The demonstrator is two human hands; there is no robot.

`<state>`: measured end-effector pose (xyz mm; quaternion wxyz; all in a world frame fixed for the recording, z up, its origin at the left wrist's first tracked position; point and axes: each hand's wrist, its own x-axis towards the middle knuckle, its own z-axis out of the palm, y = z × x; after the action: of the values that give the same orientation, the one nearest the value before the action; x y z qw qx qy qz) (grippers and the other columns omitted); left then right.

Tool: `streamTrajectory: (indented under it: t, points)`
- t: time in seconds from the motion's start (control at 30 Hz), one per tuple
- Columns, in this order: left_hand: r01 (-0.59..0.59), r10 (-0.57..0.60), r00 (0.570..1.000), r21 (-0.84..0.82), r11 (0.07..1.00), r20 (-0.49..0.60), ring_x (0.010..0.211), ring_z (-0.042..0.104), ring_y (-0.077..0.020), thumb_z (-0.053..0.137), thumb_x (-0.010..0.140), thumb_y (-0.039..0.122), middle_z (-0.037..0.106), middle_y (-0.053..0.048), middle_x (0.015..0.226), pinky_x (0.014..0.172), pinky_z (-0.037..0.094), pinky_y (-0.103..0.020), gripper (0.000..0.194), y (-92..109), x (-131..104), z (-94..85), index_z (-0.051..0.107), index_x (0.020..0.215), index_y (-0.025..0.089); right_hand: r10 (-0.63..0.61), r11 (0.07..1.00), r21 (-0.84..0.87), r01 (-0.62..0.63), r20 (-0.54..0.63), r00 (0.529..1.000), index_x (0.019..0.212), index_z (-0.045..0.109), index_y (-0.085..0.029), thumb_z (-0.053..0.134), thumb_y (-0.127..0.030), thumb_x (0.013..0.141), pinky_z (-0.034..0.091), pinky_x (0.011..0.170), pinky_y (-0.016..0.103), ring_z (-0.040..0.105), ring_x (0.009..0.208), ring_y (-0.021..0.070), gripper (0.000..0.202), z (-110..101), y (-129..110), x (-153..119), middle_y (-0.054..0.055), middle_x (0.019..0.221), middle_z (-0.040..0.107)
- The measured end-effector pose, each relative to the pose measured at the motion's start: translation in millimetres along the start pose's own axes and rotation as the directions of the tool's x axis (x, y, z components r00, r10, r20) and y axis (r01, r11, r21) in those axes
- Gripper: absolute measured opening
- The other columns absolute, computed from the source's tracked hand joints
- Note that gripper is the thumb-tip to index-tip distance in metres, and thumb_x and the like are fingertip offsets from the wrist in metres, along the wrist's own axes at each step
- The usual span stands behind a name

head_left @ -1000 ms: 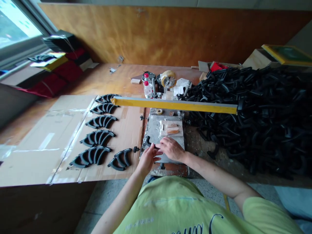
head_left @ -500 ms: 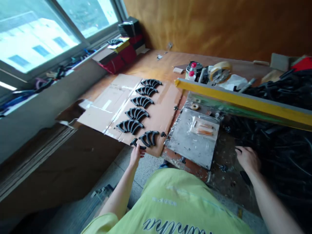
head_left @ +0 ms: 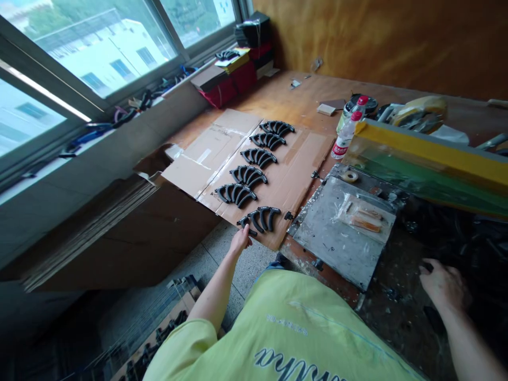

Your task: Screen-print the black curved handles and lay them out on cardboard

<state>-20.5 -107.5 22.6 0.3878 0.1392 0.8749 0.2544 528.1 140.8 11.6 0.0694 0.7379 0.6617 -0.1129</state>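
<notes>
Several clusters of curved black parts point(head_left: 248, 175) lie in a row on flattened cardboard point(head_left: 222, 138). At the cardboard's front edge, my left hand point(head_left: 240, 241) pinches a curved black part point(head_left: 250, 229) beside the nearest cluster point(head_left: 266, 218). On the right, my right hand point(head_left: 444, 286) is over the dark bench next to a pile of black parts point(head_left: 480, 248). Its fingers are curled around a small black piece point(head_left: 427, 266), which is mostly hidden. Between my hands is a grey metal plate point(head_left: 329, 238) bearing a clear bag with orange-brown pieces point(head_left: 365, 224).
A yellow-topped barrier point(head_left: 428, 145) runs along the right side. Behind the plate stand red-capped bottles point(head_left: 347, 132) and tape rolls point(head_left: 426, 114). Red boxes point(head_left: 226, 87) sit by the window. Stacked cardboard point(head_left: 99, 227) leans at the left.
My left hand has brought its black part up to the nearest cluster on the cardboard. My right hand stays by the black pile. The whole view has shifted.
</notes>
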Motion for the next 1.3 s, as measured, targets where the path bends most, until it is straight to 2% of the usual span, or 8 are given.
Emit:
streamTrajectory:
  t: [0.13,0.27,0.37,0.53,0.8,0.97,1.13,1.3]
  points:
    - [-0.032,0.031,0.999,0.163,0.986,0.008,0.053,0.059,-0.0221,0.026,0.087,0.064,0.058,-0.008,0.044,0.063,0.045,-0.032,0.066,11,2,-6.2,0.055,0.047,0.02,0.081,0.996,0.049,-0.08,-0.018,0.997,0.123,0.055,-0.024,0.037,-0.047,0.085,0.043,0.073,0.048,0.056,0.108,0.0407,0.048,2,-6,-1,0.024,0.112,0.059]
    - [-0.039,0.05,0.998,0.226,0.973,-0.042,0.064,0.064,-0.0247,0.022,0.088,0.065,0.061,-0.008,0.049,0.067,0.044,-0.032,0.065,15,-8,-8.3,0.058,0.055,0.021,0.183,0.934,0.335,-0.121,-0.161,0.97,0.126,0.048,-0.026,0.053,-0.042,0.078,0.042,0.071,0.05,0.061,0.099,0.0398,0.052,-7,-22,-6,0.025,0.107,0.064]
    - [-0.045,0.075,0.991,0.254,0.966,-0.109,0.07,0.064,-0.0257,0.022,0.088,0.066,0.065,-0.007,0.057,0.066,0.042,-0.032,0.061,15,-22,-2.4,0.059,0.065,0.022,-0.026,0.896,0.406,0.181,-0.36,0.933,0.118,0.056,-0.029,0.056,-0.039,0.077,0.043,0.078,0.049,0.061,0.098,0.0368,0.042,-26,-55,-12,0.02,0.109,0.067]
    - [-0.147,0.19,0.974,0.292,0.945,-0.124,0.073,0.064,-0.0228,0.03,0.089,0.064,0.07,-0.007,0.076,0.061,0.038,-0.028,0.054,24,-41,23.4,0.06,0.069,0.024,-0.472,0.765,0.204,0.611,-0.468,0.747,0.111,0.064,-0.019,0.049,-0.037,0.087,0.044,0.087,0.041,0.057,0.1,0.031,0.034,-54,-132,-15,0.018,0.102,0.068]
    - [-0.282,0.336,0.933,0.324,0.903,-0.126,0.067,0.06,-0.0193,0.031,0.092,0.058,0.067,-0.004,0.071,0.054,0.031,-0.025,0.048,28,-49,41.6,0.059,0.075,0.024,-0.691,0.621,0.063,0.781,-0.424,0.585,0.108,0.066,-0.015,0.046,-0.026,0.088,0.042,0.09,0.039,0.054,0.094,0.0259,0.03,-50,-171,-5,0.015,0.102,0.064]
    - [-0.267,0.327,0.929,0.296,0.917,-0.173,0.067,0.059,-0.0174,0.034,0.093,0.054,0.066,-0.003,0.071,0.054,0.032,-0.024,0.043,19,-48,37.0,0.059,0.078,0.023,-0.705,0.626,0.034,0.779,-0.4,0.585,0.109,0.068,-0.016,0.044,-0.026,0.089,0.043,0.087,0.042,0.054,0.093,0.0263,0.033,-46,-170,0,0.014,0.1,0.062]
    - [-0.376,0.461,0.834,0.299,0.877,-0.302,0.086,0.061,-0.0175,0.04,0.094,0.045,0.066,-0.005,0.09,0.069,0.042,-0.026,0.033,14,-44,38.0,0.063,0.087,0.023,-0.697,0.663,-0.013,0.748,-0.375,0.611,0.111,0.069,-0.017,0.043,-0.027,0.09,0.043,0.087,0.044,0.054,0.098,0.0282,0.035,-54,-174,-7,0.015,0.103,0.063]
    - [-0.397,0.486,0.81,0.302,0.867,-0.33,0.102,0.059,-0.0198,0.044,0.093,0.04,0.062,-0.007,0.115,0.078,0.047,-0.028,0.029,13,-39,38.6,0.065,0.106,0.025,-0.731,0.596,0.048,0.802,-0.381,0.566,0.115,0.067,-0.015,0.044,-0.027,0.092,0.044,0.092,0.045,0.055,0.099,0.0275,0.034,-65,-212,-45,0.015,0.106,0.065]
